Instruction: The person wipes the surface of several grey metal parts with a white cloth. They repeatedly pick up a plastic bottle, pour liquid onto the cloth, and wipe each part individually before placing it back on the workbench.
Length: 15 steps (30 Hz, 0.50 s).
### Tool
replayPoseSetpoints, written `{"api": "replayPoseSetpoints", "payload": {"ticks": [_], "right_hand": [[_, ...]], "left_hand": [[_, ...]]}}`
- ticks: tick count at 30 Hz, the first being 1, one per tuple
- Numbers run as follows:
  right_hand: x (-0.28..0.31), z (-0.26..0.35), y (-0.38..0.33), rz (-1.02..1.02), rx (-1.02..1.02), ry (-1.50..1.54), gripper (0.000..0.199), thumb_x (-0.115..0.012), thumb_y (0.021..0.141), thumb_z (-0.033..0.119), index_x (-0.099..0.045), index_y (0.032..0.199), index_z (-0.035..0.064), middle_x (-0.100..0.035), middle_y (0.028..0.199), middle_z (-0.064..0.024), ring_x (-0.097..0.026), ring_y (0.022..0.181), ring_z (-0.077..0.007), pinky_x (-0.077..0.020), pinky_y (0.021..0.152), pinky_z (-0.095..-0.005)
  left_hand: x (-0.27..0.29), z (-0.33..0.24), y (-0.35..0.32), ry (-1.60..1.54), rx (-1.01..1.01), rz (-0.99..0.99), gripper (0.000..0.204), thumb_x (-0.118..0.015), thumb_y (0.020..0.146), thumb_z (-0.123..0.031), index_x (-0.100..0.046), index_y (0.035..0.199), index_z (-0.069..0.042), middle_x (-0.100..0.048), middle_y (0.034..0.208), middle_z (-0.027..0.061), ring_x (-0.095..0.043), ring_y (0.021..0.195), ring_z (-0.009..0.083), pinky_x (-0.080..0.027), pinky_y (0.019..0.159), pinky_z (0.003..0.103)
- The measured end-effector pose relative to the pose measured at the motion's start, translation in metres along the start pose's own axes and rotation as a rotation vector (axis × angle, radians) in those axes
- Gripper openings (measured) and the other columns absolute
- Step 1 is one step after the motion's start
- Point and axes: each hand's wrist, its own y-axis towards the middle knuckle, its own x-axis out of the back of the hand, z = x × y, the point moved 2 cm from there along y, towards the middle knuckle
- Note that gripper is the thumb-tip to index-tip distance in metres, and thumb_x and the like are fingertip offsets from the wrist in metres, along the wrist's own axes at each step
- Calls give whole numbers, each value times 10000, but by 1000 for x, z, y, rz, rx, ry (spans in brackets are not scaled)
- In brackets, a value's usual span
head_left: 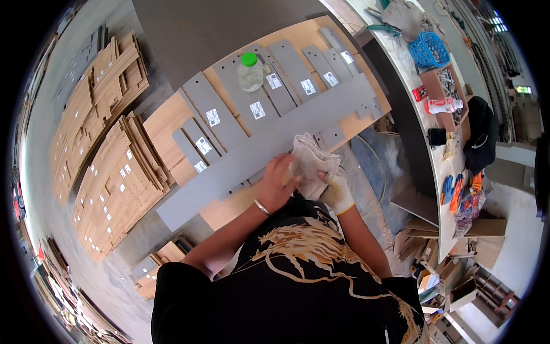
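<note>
My bare left hand, a bangle at its wrist, is closed with curled fingers beside the cloth. A small tan edge shows at its fingertips; what it is I cannot make out. My right hand, in a whitish stained glove, grips a crumpled pale cloth, thumb on top. Both hands are close to my body, over the near edge of a long grey panel. That panel lies slantwise across several shorter grey panels with white labels. A clear jar with a green lid stands on these.
Wood boards lie under the panels. Stacks of labelled brown boards are on the floor at left. On the right, a long bench carries a blue basket, a carton of hardware, a bottle and gloves.
</note>
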Motion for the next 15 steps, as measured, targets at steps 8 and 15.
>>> {"api": "replayPoseSetpoints", "payload": {"ticks": [8, 15], "right_hand": [[25, -26, -16, -2, 62, -83, 709, -737, 940, 109, -428, 1568, -6, -567, 1514, -151, -588, 1357, -266, -536, 1055, -377], [56, -38, -16, -385, 104, -299, 512, -665, 957, 59, -542, 1450, 1, -655, 1382, -134, -657, 1244, -260, -549, 1033, -391]], "left_hand": [[-36, -2, 6, 92, -144, 345, 881, -713, 957, -287, -260, 1657, -1, -211, 1735, 251, -213, 1606, 436, -215, 1301, 519], [-44, 7, 4, 45, -202, 481, 897, -746, 914, -233, -289, 1654, -16, -233, 1732, 243, -220, 1610, 420, -212, 1308, 503]]}}
